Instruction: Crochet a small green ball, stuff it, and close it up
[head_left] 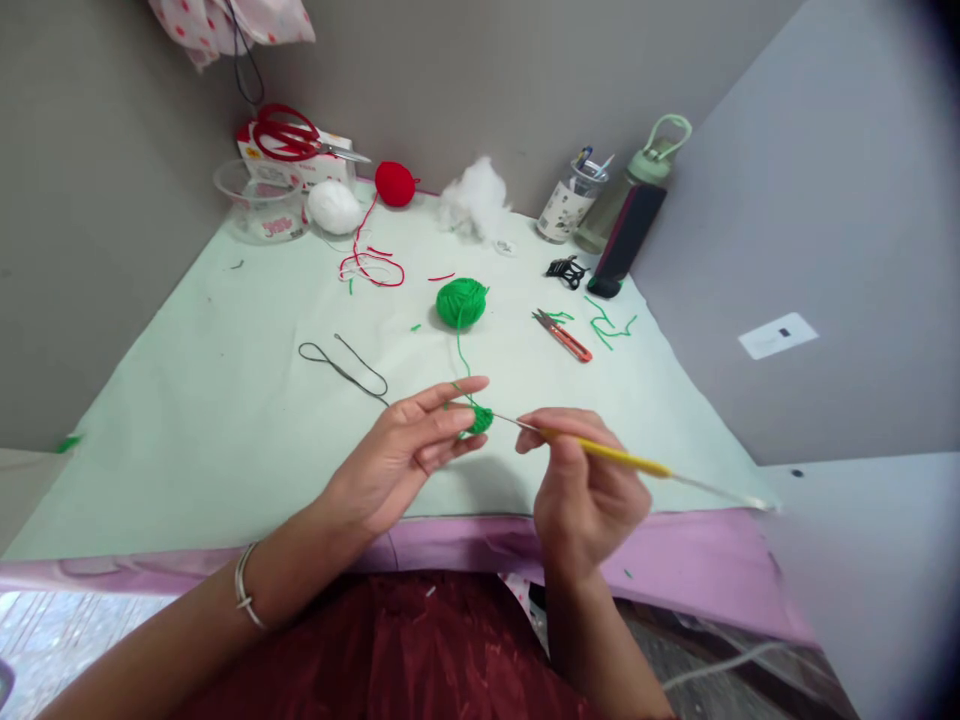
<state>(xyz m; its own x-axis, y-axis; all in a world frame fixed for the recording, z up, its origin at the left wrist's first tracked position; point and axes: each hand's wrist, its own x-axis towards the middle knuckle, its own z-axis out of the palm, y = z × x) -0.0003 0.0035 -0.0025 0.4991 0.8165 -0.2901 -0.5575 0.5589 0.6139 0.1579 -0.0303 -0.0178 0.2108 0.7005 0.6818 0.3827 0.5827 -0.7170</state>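
My left hand (420, 440) pinches a small green crochet piece (480, 419) between thumb and fingers, with the forefinger raised. Green yarn runs from that piece up to a green yarn ball (461, 303) lying just beyond. In my right hand (589, 480) is a crochet hook with a yellow handle (619, 455), gripped like a pen. The hook's thin metal shaft points left, and its tip meets the right edge of the green piece. Stitch details there are too small to make out.
Orange thread snips (564, 337) and green yarn scraps (611, 325) lie to the right. At the back stand a red yarn ball (395, 185), a white yarn ball (334, 208), white stuffing (476, 197), red scissors (289, 135), a plastic tub (262, 215), a pen cup (566, 208) and a bottle (649, 165).
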